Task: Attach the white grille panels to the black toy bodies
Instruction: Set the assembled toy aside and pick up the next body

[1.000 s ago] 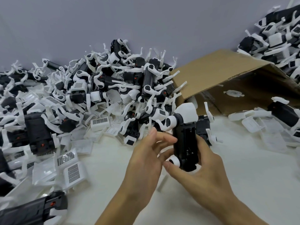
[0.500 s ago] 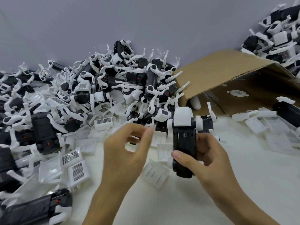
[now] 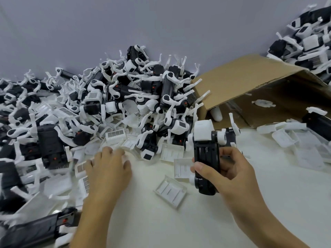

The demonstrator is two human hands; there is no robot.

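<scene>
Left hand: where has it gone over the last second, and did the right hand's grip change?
The left hand left the black toy body with the white head and moved out to the left, down to the loose white grille panels at the pile's edge; whether it has gripped one cannot be told. The right hand kept holding the body upright. The cardboard box stayed put.

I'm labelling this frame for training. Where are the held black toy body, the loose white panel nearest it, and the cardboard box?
black toy body (image 3: 206, 158), head view, bare underside.
white panel (image 3: 170, 191), head view, ribbed middle.
cardboard box (image 3: 250, 79), head view, outer flap.
</scene>
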